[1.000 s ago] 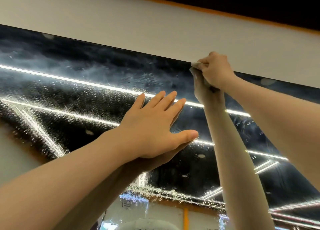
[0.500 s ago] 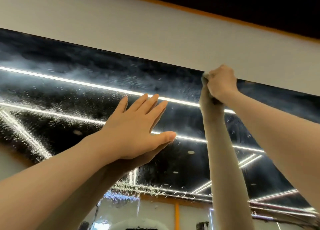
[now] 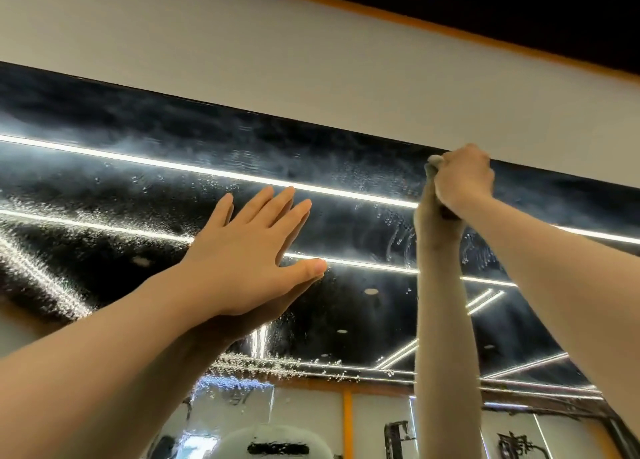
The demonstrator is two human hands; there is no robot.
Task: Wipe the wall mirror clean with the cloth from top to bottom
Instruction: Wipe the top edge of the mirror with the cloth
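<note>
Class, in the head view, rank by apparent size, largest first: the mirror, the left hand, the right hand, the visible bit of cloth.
1. mirror
2. left hand, spread flat
3. right hand, a fist
4. cloth, mostly hidden

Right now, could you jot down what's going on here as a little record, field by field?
surface: wall mirror, wet with droplets, under a white wall strip
left hand: left hand flat on the glass, fingers straight and spread
right hand: right hand gripping a cloth at the mirror's top edge
cloth: mostly hidden in the fist, only a pale bit showing
stage: wiping along the top edge; droplets remain lower down
reflections: ceiling light strips, both arms
</note>
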